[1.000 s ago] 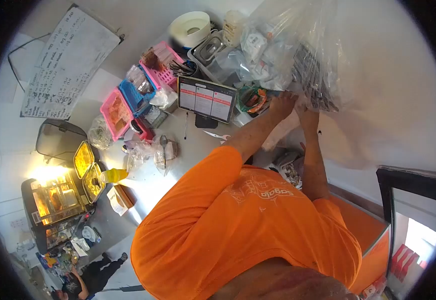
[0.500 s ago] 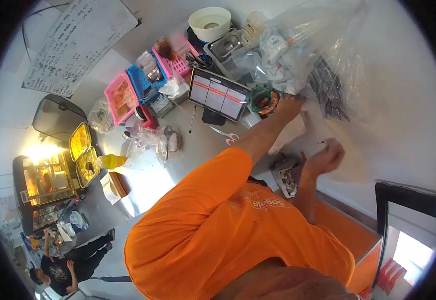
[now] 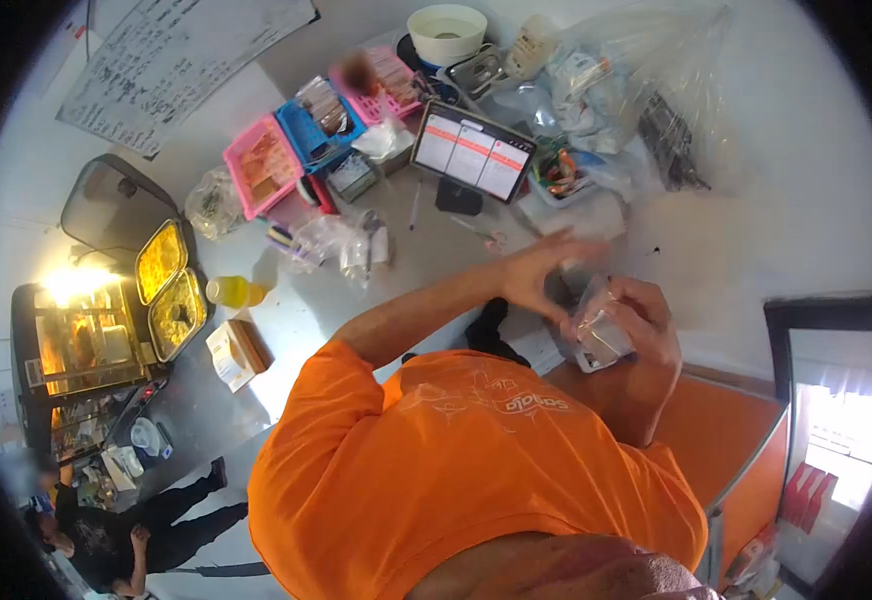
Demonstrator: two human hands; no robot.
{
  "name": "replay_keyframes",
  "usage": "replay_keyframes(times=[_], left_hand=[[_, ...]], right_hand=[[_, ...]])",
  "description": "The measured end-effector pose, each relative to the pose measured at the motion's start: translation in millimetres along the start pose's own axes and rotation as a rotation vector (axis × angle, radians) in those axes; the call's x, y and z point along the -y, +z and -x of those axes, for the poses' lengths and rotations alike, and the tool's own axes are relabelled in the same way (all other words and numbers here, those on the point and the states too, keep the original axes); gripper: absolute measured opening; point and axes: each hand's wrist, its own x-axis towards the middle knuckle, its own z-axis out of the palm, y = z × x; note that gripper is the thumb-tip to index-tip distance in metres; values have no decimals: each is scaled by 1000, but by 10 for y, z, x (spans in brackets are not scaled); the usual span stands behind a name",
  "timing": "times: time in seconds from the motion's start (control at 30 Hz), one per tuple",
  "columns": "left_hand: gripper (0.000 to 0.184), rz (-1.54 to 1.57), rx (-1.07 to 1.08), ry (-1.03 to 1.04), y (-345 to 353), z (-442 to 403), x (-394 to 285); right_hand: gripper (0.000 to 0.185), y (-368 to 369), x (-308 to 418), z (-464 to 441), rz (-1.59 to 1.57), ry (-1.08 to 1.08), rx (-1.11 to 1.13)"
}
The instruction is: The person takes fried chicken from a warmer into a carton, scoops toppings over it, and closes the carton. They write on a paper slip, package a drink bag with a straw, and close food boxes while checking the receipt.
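Observation:
Just above the container, my right hand (image 3: 646, 318) has its fingers closed on what looks like a small clear plastic bag (image 3: 593, 300). A thin pale strand shows by its fingertips. To its left, my left hand (image 3: 541, 275) is open, fingers spread and blurred, thumb close to the bag; whether it touches cannot be told. Beneath the hands is the small container (image 3: 601, 355), its contents mostly hidden. Beyond the left hand stands a tub (image 3: 561, 185) of coloured items, with a pale flat packet (image 3: 591, 215) near it.
A tablet (image 3: 474, 152) on a stand and scissors (image 3: 486, 235) are on the counter. Pink (image 3: 261, 165) and blue baskets (image 3: 318, 125) line the back. A yellow bottle (image 3: 236, 292) and a box (image 3: 236, 355) lie left. Another person (image 3: 106, 540) is at the far left.
My left hand has drawn back from the tub towards my body and opened. My right hand has moved slightly down and left, over the small container. The view has shifted a little.

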Motion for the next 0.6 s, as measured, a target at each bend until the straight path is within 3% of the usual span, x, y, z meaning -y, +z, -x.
replay_keyframes(times=[0.03,0.1,0.17,0.2,0.3,0.33,0.37,0.4,0.5,0.57,0.6], left_hand=[[95,157,155,-138,17,282,-126],[99,470,354,-412,41,843,-334],[93,558,216,-367,111,1287,-599],[86,459,22,-207,189,1476,-832],[42,261,-337,4,239,1710,-1266],[36,417,-395,-85,278,1892,-1169],[29,574,-454,-171,298,2027,-1134],[20,541,-554,-273,224,2135,-1262],[23,-322,-643,-427,-9,2454,-1642],[26,-651,-565,-393,-91,2592,-1789],[27,-808,-514,-381,-90,2677,-1845]], right_hand=[[19,167,12,-32,-28,-17,129],[17,333,-69,-42,-350,-85,27],[19,642,-30,18,-496,-169,-70],[21,903,106,32,-482,-219,-114],[30,1079,-273,-38,-524,-160,-93],[34,1091,-437,-111,-553,-105,-63],[38,1227,-351,-183,-414,-193,-259],[43,1426,-187,-265,-269,-279,-449],[46,1940,-59,-321,254,-660,-783],[41,2330,188,-231,805,-818,-505],[39,2426,217,-184,988,-729,-257]])
